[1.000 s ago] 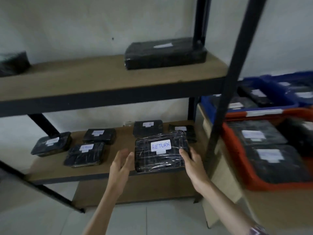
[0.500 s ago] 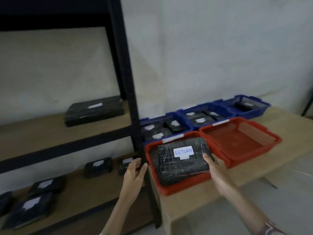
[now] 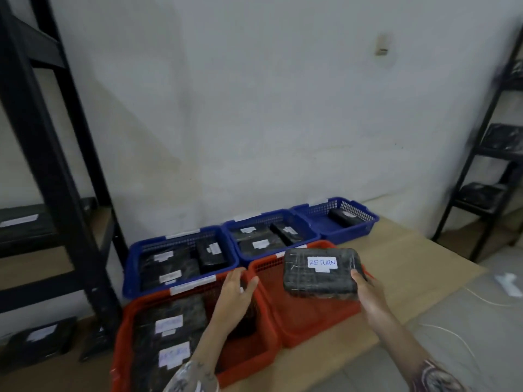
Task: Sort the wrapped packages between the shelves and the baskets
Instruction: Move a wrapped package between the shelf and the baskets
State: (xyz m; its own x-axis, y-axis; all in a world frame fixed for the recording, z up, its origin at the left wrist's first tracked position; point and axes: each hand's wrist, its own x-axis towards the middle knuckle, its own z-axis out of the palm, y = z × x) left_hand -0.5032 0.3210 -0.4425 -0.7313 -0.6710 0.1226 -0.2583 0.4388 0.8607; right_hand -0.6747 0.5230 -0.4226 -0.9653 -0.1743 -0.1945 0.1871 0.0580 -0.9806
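My right hand (image 3: 368,295) grips the near right corner of a black wrapped package (image 3: 319,281) with a white label reading RETURN. It hovers over the right red basket (image 3: 285,315), whose visible inside looks bare. My left hand (image 3: 235,292) hangs flat with fingers apart above the divide between the two red baskets, holding nothing. The left red basket (image 3: 254,360) holds labelled black packages (image 3: 169,323).
Three blue baskets (image 3: 133,267) with black packages line the wall behind the red ones, all on a wooden platform (image 3: 410,258). A black metal shelf post (image 3: 56,176) stands at left; another black rack (image 3: 481,179) with packages stands at right. White cable lies on the floor at right.
The view swung right from the shelves to the baskets. My right hand carried the RETURN package from the lower shelf, past the left red basket, to above the right red one.
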